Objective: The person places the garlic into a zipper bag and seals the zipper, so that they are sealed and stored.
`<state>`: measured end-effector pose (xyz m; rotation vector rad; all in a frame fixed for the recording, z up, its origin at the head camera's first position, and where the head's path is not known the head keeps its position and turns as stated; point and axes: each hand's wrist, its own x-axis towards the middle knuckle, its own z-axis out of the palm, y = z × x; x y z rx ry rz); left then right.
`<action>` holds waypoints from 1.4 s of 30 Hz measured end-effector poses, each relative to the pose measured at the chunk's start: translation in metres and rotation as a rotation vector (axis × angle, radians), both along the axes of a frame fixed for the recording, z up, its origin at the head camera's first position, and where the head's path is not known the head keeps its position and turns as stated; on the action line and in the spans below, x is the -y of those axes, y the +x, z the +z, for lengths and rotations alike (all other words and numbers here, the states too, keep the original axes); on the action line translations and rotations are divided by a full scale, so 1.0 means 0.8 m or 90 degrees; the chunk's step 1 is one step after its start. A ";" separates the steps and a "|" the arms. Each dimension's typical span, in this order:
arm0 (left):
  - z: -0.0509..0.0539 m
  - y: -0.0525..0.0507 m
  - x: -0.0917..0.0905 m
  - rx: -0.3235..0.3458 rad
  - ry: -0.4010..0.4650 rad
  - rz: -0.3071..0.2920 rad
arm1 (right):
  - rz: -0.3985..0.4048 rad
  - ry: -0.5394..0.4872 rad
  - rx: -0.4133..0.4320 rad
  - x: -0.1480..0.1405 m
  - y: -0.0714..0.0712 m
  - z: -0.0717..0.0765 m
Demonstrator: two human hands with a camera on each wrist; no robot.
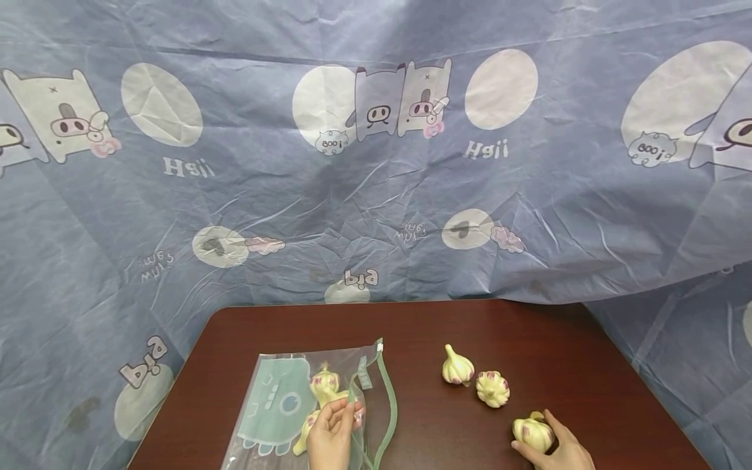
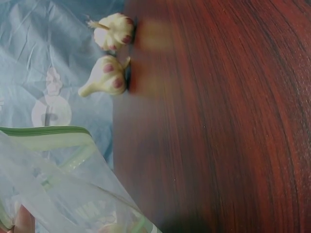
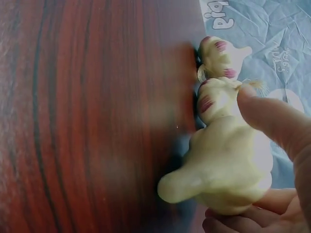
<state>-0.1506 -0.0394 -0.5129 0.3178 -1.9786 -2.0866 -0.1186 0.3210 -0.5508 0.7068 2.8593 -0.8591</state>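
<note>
My left hand (image 1: 330, 440) pinches the open edge of a clear zip bag (image 1: 386, 385) with a green seal and a teal cartoon print. Several garlic bulbs (image 1: 325, 384) lie inside the bag, partly hidden by the hand. On the right, my right hand (image 1: 561, 452) grips a garlic bulb (image 3: 223, 165), thumb on one side and fingers on the other. That bulb is at the tabletop, its stem pointing towards the left in the right wrist view. Beyond it lie two more bulbs, one with its stem up (image 1: 457, 366) and one showing a rounder side (image 1: 493, 389).
A dark red-brown wooden table (image 1: 435, 431) carries everything. Behind it and along its sides hangs a blue-grey cloth (image 1: 376, 196) printed with cartoon pigs. The bag covers the table's left front part.
</note>
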 end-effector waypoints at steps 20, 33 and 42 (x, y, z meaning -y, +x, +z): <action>0.002 -0.001 -0.001 0.025 -0.024 0.007 | -0.050 -0.030 -0.081 0.008 0.007 0.003; 0.002 -0.001 -0.002 0.003 -0.024 0.006 | -0.021 -0.222 -0.103 0.053 0.011 0.054; 0.001 -0.001 -0.004 0.024 -0.013 0.018 | 0.083 -0.347 -0.261 0.142 -0.009 0.089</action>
